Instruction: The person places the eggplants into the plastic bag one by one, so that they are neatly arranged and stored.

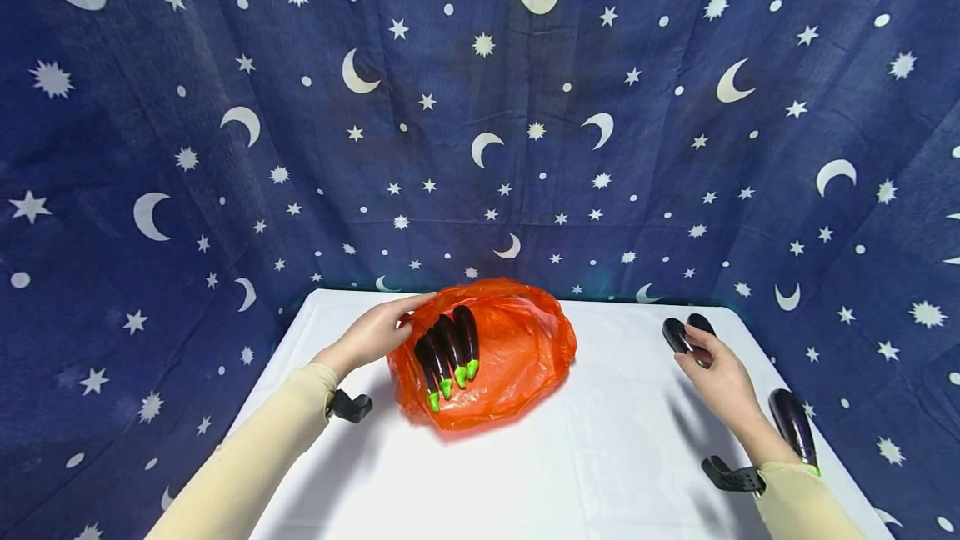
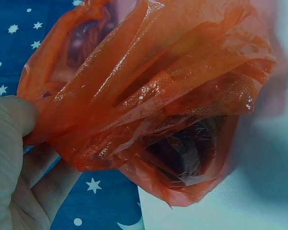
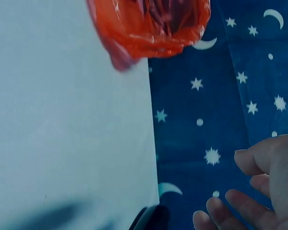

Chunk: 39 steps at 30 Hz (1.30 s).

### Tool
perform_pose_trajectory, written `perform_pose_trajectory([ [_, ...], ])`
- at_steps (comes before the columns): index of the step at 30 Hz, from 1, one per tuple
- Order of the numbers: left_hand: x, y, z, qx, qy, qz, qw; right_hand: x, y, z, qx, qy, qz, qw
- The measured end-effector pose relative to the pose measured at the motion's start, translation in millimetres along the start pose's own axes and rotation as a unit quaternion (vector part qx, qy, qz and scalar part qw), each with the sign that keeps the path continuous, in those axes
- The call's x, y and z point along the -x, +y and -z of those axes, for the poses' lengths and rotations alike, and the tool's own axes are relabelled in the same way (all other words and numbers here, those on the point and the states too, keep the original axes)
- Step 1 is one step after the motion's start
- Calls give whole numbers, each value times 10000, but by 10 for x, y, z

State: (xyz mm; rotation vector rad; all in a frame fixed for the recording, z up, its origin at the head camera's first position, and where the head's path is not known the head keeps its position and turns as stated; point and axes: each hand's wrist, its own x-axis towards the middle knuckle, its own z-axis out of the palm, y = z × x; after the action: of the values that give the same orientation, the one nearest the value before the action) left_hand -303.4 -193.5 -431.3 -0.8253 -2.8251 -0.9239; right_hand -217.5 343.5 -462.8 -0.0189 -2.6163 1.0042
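An orange-red plastic bag (image 1: 517,357) lies wide-mouthed on the table, with several dark purple eggplants (image 1: 452,340) side by side in its left part, green stem ends toward me. My left hand (image 1: 371,336) pinches the bag's left rim; the left wrist view has the thumb over the film (image 2: 134,96) and fingers behind it. At the table's far right, my right hand (image 1: 722,377) hovers by two more eggplants, a nearer one (image 1: 674,333) and one behind (image 1: 701,323). Its thumb and fingers are apart, loosely bent, with nothing between them in the right wrist view.
Another eggplant (image 1: 792,425) lies along the table's right edge, beside my right forearm. White cloth covers the table (image 1: 480,482). A dark blue curtain (image 1: 450,107) with moons and stars stands behind and on both sides. Each wrist carries a black strap mount (image 1: 352,405).
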Motion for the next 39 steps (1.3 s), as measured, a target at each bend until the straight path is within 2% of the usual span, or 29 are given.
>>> perform_pose_trajectory([
  [10,15,10,-5,63,96,-205,9997,118,291,123,532,9,-322,9981],
  [17,9,14,2,88,43,-131,9999,201,525,203,941,10,-685,9932],
  [28,7,23,-4,21,45,-88,9999,277,780,387,1216,161,-1010,9873],
  [32,11,28,-7,18,40,-63,10000,306,866,464,1389,6,-1393,9804],
  [39,7,21,-13,77,22,-29,10000,361,1002,536,1581,-420,-2334,9585],
])
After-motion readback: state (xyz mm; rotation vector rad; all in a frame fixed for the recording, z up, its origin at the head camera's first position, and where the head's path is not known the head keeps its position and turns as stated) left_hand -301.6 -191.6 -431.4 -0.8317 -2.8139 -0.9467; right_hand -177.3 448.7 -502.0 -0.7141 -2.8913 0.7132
